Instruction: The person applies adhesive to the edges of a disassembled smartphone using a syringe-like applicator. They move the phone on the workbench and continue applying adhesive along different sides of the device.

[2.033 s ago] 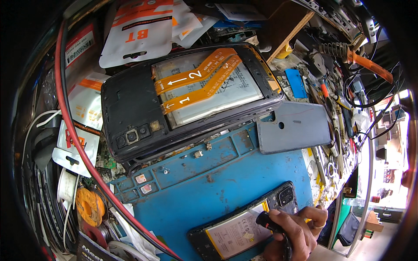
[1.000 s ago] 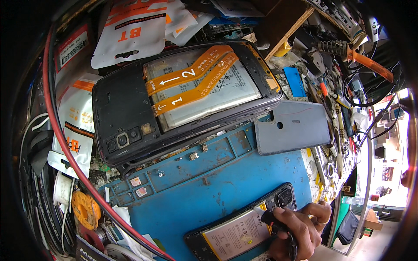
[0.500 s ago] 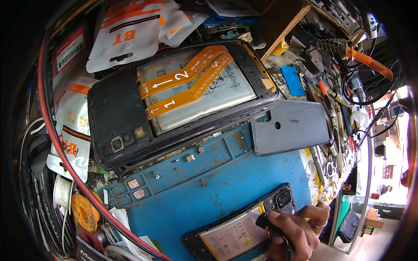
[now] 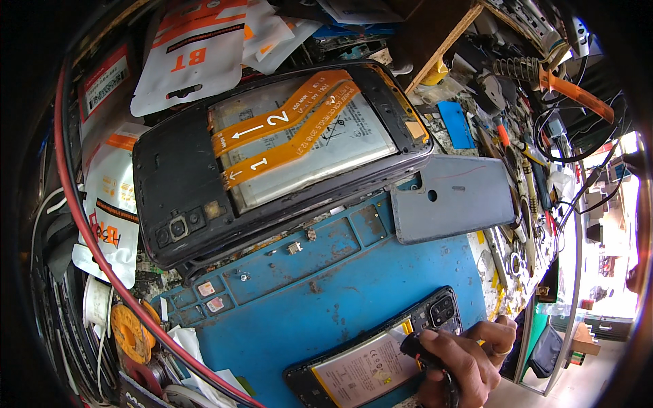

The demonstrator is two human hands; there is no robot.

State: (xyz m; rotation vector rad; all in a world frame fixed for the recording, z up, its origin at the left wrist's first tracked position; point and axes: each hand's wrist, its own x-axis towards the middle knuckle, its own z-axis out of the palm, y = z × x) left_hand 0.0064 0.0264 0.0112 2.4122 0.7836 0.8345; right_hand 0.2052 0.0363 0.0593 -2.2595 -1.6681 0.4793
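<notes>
My right hand point(image 4: 469, 360) comes in at the lower right, its fingers closed round a black-handled tool point(image 4: 416, 348). A short pale tip shows ahead of the handle; its exact kind is hard to make out. That tip points at the upper edge of the battery point(image 4: 364, 374) in an opened smartphone point(image 4: 299, 372), beside yellow strips. The phone lies slanted on a blue repair mat point(image 4: 272, 326), its camera block point(image 4: 442, 311) toward the upper right. My hand covers part of the phone's right side. My left hand is out of view.
A stack of black phone bodies point(image 4: 170, 197) with orange flex cables stands behind, beside a grey back cover point(image 4: 462, 204). Small metal parts point(image 4: 294, 248) sit in the mat's trays. A red cable point(image 4: 122, 279) crosses the left; a soldering iron point(image 4: 578, 98) rests at the upper right.
The view has shifted very slightly, so the stack behind sits a little farther left. My right hand and the tool keep nearly the same place on the phone.
</notes>
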